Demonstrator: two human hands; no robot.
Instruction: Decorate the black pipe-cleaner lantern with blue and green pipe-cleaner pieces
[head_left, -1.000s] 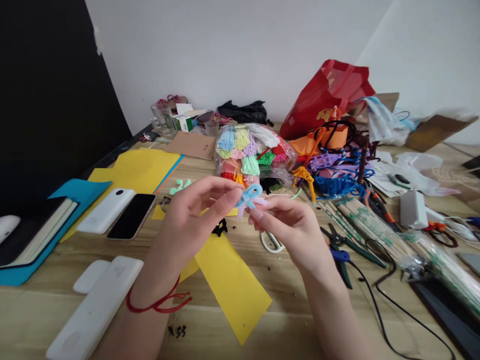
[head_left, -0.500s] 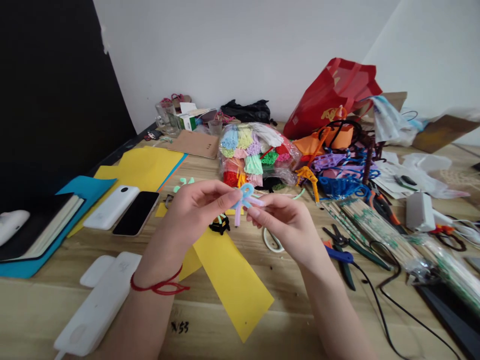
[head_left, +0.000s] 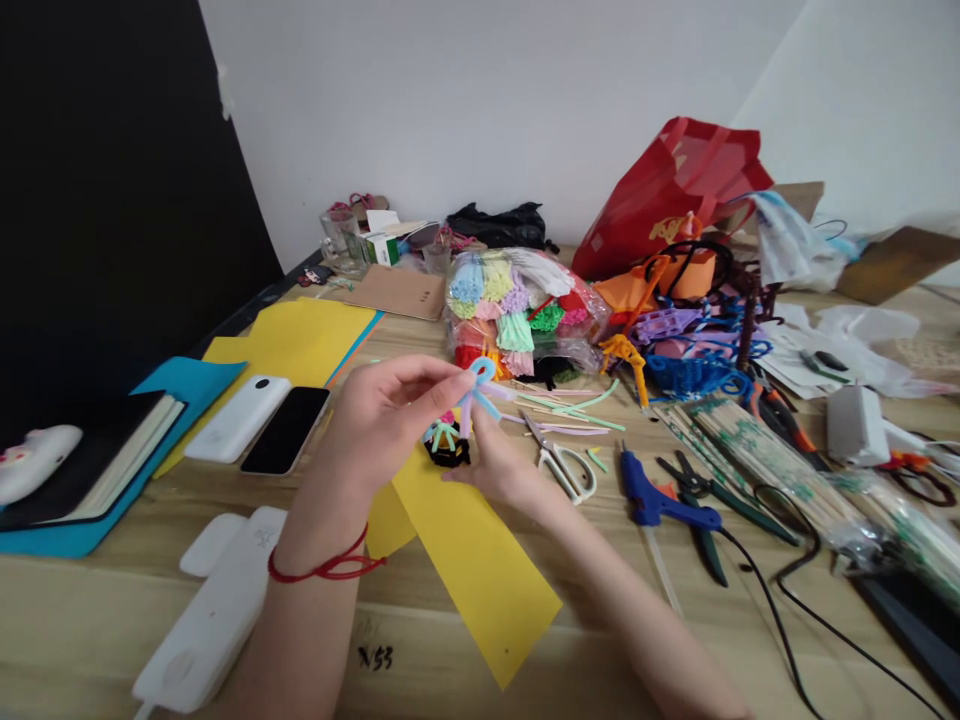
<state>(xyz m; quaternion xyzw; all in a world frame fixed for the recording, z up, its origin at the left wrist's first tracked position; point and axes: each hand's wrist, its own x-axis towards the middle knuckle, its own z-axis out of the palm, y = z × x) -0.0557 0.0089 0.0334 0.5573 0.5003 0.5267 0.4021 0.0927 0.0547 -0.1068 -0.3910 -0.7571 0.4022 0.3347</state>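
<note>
Table (head_left: 435,645), left fingers (head_left: 448,394) pinching 1 bow (head_left: 479,388), right fingers' (head_left: 486,442) hold unclear, 1 glue gun (head_left: 646,498)

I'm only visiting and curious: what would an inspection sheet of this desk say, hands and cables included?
Surface: wood-grain table, marked in dark ink; a yellow sheet lies on it.
Job's things: a looped blue-and-lilac piece, held up; a black piece with colored parts beneath.
Clutter: packed bundles of fuzzy sticks, scissors, a blue glue gun, a phone.
Left hand: fingers pinch the blue-and-lilac piece.
Right hand: just below that piece; whether it touches anything is unclear.
Cables: black cable from the glue gun's handle.
Surroundings: pale wall behind, dark panel on the left.
Other people: nothing seen.
</note>
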